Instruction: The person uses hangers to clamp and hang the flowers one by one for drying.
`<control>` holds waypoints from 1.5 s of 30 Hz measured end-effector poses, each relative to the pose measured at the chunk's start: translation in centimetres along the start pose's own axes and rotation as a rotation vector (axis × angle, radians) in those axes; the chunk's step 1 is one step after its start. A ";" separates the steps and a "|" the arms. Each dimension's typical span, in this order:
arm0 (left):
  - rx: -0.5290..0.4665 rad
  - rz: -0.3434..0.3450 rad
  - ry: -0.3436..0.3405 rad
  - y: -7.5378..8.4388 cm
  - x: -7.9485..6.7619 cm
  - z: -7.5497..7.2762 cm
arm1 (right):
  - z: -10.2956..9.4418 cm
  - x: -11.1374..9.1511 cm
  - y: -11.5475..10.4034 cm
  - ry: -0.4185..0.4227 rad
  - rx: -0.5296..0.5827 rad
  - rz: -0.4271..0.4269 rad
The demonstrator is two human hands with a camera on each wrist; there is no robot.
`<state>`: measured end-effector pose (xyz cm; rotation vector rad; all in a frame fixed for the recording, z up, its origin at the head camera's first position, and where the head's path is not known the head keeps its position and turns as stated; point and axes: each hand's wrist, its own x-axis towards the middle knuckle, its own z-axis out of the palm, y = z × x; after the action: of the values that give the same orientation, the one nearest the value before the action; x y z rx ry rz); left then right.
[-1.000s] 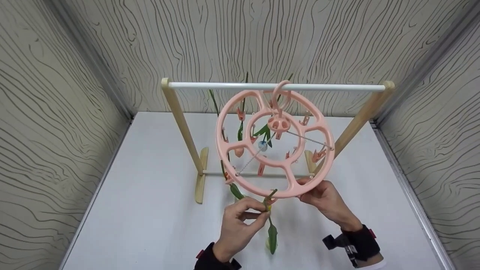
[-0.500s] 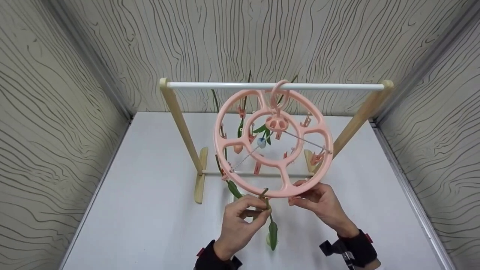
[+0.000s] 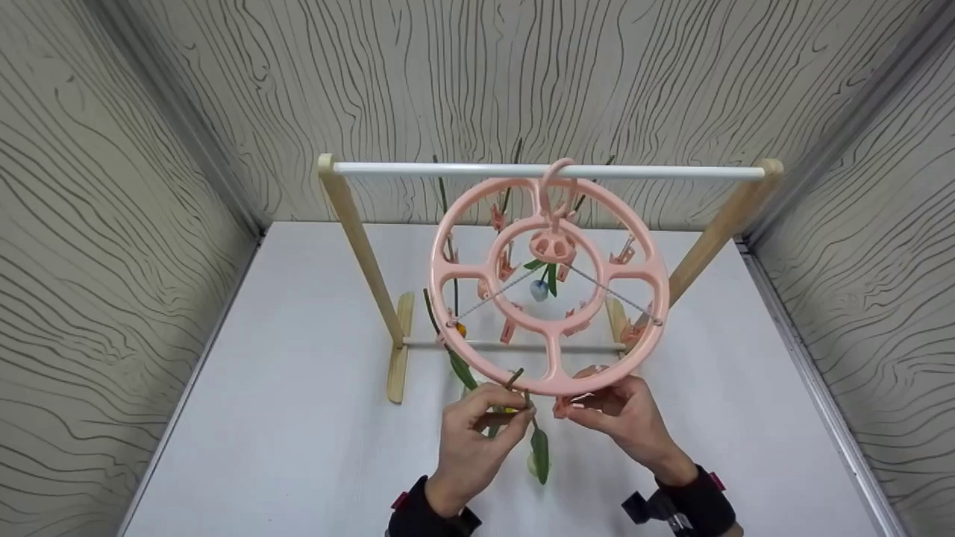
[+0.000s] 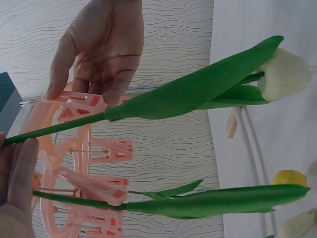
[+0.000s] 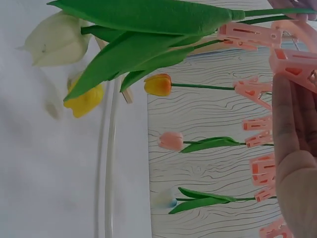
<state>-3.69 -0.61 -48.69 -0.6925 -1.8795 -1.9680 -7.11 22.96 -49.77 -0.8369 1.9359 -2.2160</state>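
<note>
In the head view my left hand (image 3: 477, 440) pinches the stem of a white tulip (image 4: 285, 74) between thumb and fingers. The bloom points down, its long green leaf (image 3: 540, 453) beside it. Just right of that stem, my right hand (image 3: 627, 425) grips a pink clothespin (image 3: 562, 407) under the front rim of a round pink hanger (image 3: 661, 280). The left wrist view has the tulip stem crossing in front of this clothespin (image 4: 81, 101). A neighbouring clothespin (image 4: 99, 191) holds another green stem, and a yellow tulip (image 5: 84, 99) hangs close to the white bloom.
The hanger hooks over a white bar (image 3: 448, 171) between wooden posts (image 3: 362, 253). An orange tulip (image 5: 158, 85), a pink tulip (image 5: 171, 141) and a blue-white tulip (image 3: 539, 290) hang head down from other clothespins. White table (image 3: 313, 358) lies below, with patterned walls around.
The hanger has turned, its front moving left and its back moving right. My right hand has shifted left with the clothespin, closer to my left hand, which still holds the white tulip.
</note>
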 end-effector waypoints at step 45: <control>0.050 0.025 0.030 0.1 0.4 0.7 | 2.5 0.4 0.8 0.029 -0.070 -0.001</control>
<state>-3.84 0.16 -48.38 -0.6651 -1.8863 -1.8994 -6.55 20.44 -50.31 -0.8192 2.0377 -2.1847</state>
